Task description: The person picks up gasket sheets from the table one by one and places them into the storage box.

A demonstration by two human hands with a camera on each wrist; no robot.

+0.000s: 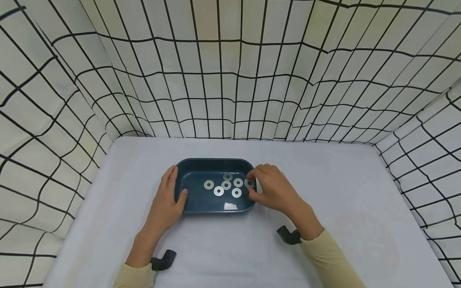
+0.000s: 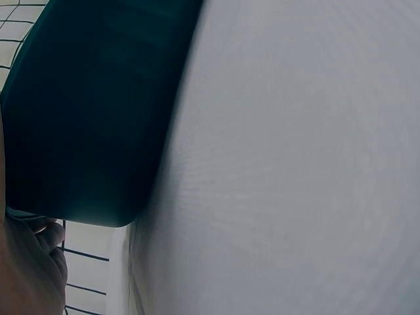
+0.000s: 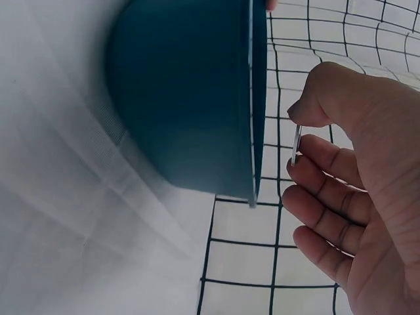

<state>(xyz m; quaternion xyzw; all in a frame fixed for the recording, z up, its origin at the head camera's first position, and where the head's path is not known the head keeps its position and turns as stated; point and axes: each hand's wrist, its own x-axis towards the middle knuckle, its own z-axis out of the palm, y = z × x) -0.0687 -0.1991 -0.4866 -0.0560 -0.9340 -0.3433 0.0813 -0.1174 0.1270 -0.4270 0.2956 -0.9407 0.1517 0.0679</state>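
Observation:
A dark blue oval-cornered tray (image 1: pixel 196 204) sits on the white cloth, with several flat metal washers (image 1: pixel 209 184) lying in its middle and right part. My left hand (image 1: pixel 165 204) holds the tray's left end, thumb over the rim and fingers along the outer side. At the right end, my right hand (image 1: pixel 271 188) pinches one washer (image 3: pixel 296 146) between thumb and fingertips. That washer is raised above the tray's rim and seen edge-on in the right wrist view. The other fingers of this hand are loosely bent.
White cloth (image 1: pixel 216 248) covers the table. Behind and at both sides stand pale walls with a black grid net (image 1: pixel 237 88). A dark curved piece is worn at each wrist, the left one (image 1: pixel 163 260) and the right one (image 1: pixel 288 235).

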